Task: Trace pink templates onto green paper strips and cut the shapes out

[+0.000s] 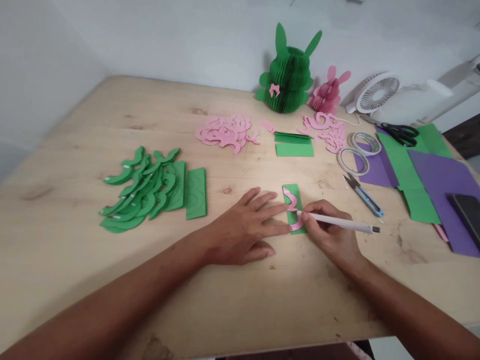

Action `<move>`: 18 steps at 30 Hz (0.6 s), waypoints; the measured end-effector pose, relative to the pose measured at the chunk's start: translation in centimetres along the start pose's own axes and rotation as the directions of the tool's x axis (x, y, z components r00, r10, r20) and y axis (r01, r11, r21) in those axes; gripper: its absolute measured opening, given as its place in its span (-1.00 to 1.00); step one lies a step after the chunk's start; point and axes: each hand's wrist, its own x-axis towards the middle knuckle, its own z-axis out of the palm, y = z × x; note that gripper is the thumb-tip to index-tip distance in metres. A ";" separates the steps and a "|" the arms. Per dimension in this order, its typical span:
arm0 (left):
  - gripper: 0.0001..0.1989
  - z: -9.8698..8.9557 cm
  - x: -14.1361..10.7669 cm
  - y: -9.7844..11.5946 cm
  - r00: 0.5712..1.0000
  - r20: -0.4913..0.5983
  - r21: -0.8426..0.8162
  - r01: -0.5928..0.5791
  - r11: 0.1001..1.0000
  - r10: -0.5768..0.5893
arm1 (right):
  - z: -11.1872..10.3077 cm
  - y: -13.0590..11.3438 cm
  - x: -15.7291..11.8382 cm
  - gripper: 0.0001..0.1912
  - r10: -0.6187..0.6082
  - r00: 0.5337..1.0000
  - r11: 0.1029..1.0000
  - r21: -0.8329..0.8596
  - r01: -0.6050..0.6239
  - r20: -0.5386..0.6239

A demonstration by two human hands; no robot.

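Note:
A small green paper rectangle [296,192] lies upright in front of me with a curved pink paper cutout [291,198] on top of it. My left hand [250,227] lies flat with its fingers spread, fingertips pressing on the left edge of the cutout. In my right hand [332,231] is a white pen [341,221], its tip touching down at the cutout's inner curve. Left of my left hand are a green rectangle with drawn outlines [196,194] and a heap of curved green cutouts [140,197].
Pink paper cutouts [224,133] and folded green strips [294,149] lie farther back. Thread snips [363,195], tape rolls [353,161], black scissors [399,132], purple paper [444,177] and a phone [467,212] are at right. A green honeycomb paper figure [290,82] and a white fan [378,93] stand behind.

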 end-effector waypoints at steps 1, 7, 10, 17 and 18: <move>-0.51 0.0 0.0 0.0 1.000 -0.002 0.000 0.000 1.000 0.000 | 0.0 0.0 0.0 -0.93 0.001 1.000 1.000 -0.003 -0.001 0.000; -0.50 0.0 0.0 0.0 1.000 -0.015 -0.002 -0.004 1.000 0.004 | -0.1 0.1 -0.1 -0.91 0.004 1.000 1.000 -0.006 -0.004 -0.004; -0.51 0.0 0.0 0.0 1.000 -0.005 0.001 0.000 1.000 0.000 | -0.1 0.1 -0.1 -0.91 0.009 1.000 1.000 -0.009 -0.010 -0.007; -0.51 0.0 0.0 0.0 1.000 -0.005 -0.008 0.003 1.000 -0.003 | -0.2 -0.1 -0.1 -0.93 0.017 1.000 1.000 -0.007 -0.018 -0.012; -0.51 0.0 0.0 0.0 1.000 -0.008 -0.009 0.005 1.000 -0.005 | -0.2 -0.1 -0.1 -0.93 0.018 1.000 1.000 -0.003 -0.018 -0.012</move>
